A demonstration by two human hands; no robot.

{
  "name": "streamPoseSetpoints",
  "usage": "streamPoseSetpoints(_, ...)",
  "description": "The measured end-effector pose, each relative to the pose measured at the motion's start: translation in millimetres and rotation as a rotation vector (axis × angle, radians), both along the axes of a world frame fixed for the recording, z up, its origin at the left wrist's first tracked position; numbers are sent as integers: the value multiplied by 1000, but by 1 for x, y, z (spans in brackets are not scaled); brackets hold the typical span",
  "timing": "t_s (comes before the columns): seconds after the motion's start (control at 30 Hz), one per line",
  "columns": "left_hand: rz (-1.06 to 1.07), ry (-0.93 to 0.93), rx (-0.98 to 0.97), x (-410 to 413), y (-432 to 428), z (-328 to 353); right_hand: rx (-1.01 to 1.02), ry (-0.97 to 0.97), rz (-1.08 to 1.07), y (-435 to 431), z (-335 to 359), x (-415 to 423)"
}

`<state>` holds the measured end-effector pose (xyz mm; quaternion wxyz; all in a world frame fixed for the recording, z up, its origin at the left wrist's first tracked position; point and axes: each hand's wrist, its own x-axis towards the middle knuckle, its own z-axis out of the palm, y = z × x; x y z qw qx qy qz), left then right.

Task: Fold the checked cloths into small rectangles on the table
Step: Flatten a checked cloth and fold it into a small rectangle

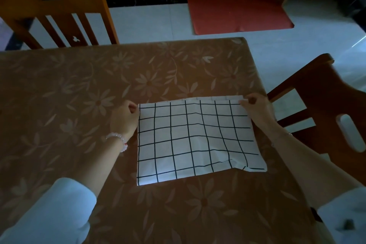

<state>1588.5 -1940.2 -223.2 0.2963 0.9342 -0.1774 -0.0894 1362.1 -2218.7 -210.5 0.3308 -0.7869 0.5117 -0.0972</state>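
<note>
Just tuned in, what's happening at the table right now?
A person is folding a checked cloth on a table with a brown flowered cover. The left hand pinches the cloth's far left corner and the right hand pinches its far right corner. The cloth lies mostly flat as a rectangle, with a second layer showing along the far edge and its near right corner rumpled. Only this one cloth is in view.

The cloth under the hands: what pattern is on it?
The cloth is white with a thin dark grid of squares, seen clearly in the head view.
</note>
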Motion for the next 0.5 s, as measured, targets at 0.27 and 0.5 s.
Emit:
streamPoseSetpoints(0.27,55,66,-107,-24,43,1,-49,-101,-34,25,-3,-48)
streamPoseSetpoints(0.5,53,193,-161,-85,89,9,36,-33,-64,73,-7,-117)
